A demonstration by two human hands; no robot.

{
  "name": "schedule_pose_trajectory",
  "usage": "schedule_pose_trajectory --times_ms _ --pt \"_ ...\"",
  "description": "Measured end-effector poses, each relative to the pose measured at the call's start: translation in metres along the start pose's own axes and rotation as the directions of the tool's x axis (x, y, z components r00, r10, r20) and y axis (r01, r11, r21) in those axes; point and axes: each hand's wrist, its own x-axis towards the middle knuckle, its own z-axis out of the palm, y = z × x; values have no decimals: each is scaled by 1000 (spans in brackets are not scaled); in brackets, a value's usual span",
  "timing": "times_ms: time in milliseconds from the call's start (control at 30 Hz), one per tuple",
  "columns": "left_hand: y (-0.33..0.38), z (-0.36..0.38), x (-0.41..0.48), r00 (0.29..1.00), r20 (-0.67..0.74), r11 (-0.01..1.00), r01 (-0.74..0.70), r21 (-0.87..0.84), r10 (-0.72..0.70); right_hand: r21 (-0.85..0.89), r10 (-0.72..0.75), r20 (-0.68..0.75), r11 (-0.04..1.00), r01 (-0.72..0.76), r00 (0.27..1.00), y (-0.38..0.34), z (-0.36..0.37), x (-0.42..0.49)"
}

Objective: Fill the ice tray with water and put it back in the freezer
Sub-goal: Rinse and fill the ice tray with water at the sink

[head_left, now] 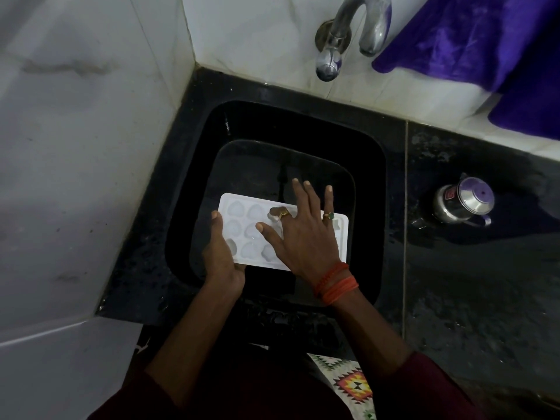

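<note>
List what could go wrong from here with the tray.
1. The left grip holds only the left end of the tray. The right grip lies flat on top, fingers straight, so the right end could dip and spill.
2. The right grip covers several cavities, so water may not reach them.
3. The tray looks offset from the tap, so a stream might miss it and fall into the sink.

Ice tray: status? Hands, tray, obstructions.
Left hand grips ice tray at left edge. Right hand open, spread over it. Tray over sink, tap not visibly running. Nothing blocking.
</note>
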Motion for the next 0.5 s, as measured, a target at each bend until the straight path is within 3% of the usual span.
schedule_pose_trajectory --times_ms 100,267,500 --pt "1 1 1 1000 -20 1000 3 1 -3 -27 1 35 1000 0 999 1 1 0" --pt "3 1 1 1000 -17 1000 4 8 -4 -46 -20 -52 999 18 998 3 -1 0" --pt "6 6 -1 999 -40 999 33 -9 -34 -100 -22 98 994 31 995 2 -2 -1"
